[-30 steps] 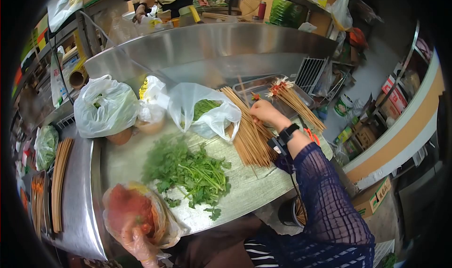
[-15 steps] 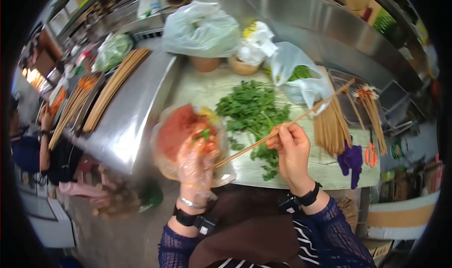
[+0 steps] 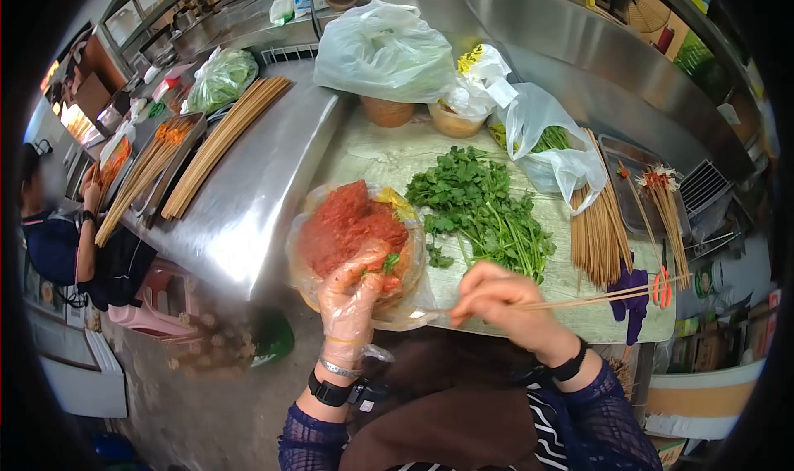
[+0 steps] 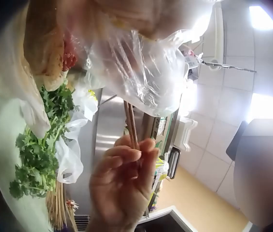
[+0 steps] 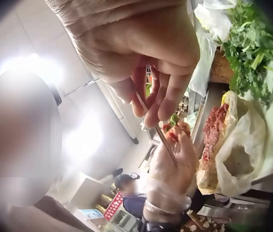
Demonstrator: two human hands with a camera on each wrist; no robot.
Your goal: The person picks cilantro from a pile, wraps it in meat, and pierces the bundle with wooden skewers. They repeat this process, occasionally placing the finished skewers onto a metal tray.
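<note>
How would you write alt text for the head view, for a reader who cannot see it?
A gloved left hand holds red and green bits at the near side of a heap of red paste, while the bare right hand pinches thin wooden sticks. Leafy green herbs lie on the pale table, with a stick bundle to their right.

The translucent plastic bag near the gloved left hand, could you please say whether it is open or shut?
Open: the bag spreads around the red minced food, whose top shows uncovered.

Herbs [image 3: 488,210] on the table [image 3: 364,157] between the filled bag [image 3: 414,264] and the stick bundle [image 3: 600,235]
</note>
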